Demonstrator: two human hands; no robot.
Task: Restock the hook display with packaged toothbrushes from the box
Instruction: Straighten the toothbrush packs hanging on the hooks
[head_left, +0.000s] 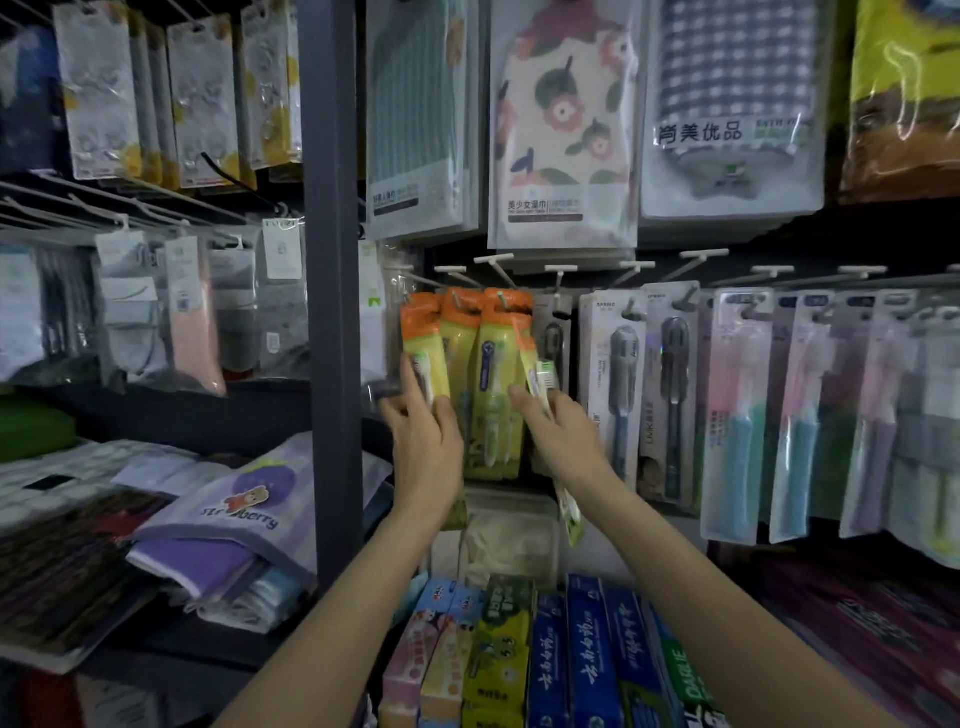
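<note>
Head view: left hand (423, 431) gripped pack (423, 348) at 10 o'clock of hook row; right hand (563, 441) pinched second pack (537, 382) at 2 o'clock. Hooks (457, 299) crowded. Risk: hang-hole missing hook, pack dropping onto toothpaste (587, 654). Box unseen.

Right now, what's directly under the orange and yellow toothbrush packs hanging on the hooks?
Below the orange and yellow toothbrush packs sits a clear plastic bag, then a row of toothpaste boxes. The hands and forearms cover part of that space.
</note>
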